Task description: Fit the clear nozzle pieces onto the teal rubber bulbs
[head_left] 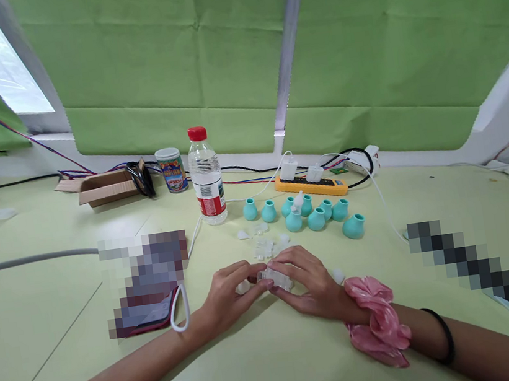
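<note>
Between both hands, just above the table, is a small clear plastic cylindrical piece (277, 280). My left hand (236, 290) pinches its left end with thumb and fingers. Around the right end of it curl the fingers of my right hand (308, 283), which wears a pink scrunchie (375, 318) at the wrist. Just beyond the fingers lie several clear plastic parts (263, 249) and small white pieces. Further back stand several teal rubber bulbs (316, 219), and a white nozzle-like piece (298, 201) shows among them.
A red-capped water bottle (208, 184), a can (172, 171) and an open cardboard box (108, 188) stand at the back. An orange power strip (311, 185) with cables lies behind the bulbs. Phones lie at left (154, 285) and right (470, 262), both partly blurred.
</note>
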Demonstrator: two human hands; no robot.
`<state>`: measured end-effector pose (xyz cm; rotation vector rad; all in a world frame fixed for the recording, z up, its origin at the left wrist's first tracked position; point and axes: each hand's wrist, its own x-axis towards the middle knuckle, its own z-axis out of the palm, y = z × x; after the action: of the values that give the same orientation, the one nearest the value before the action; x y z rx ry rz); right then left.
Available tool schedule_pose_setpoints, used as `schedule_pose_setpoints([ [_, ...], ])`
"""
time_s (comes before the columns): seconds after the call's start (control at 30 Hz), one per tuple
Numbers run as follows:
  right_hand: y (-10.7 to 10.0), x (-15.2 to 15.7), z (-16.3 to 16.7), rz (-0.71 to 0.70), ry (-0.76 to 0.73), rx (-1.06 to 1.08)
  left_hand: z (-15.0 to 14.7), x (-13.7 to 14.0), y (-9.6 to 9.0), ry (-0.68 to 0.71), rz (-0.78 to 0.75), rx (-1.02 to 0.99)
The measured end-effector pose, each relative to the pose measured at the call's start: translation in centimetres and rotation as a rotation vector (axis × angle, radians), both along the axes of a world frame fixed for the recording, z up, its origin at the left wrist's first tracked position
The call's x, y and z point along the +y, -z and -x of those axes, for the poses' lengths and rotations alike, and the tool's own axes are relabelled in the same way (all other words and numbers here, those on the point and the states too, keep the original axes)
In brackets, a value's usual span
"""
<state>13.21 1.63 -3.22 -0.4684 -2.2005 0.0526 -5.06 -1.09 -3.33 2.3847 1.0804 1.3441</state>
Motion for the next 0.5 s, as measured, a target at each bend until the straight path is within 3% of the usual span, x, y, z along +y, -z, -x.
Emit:
schedule_pose_setpoints([
  [0.5, -0.03, 0.21, 0.13, -0.077, -0.019, -0.072, -0.02, -0.29, -0.1, 0.008, 0.034, 0.04],
])
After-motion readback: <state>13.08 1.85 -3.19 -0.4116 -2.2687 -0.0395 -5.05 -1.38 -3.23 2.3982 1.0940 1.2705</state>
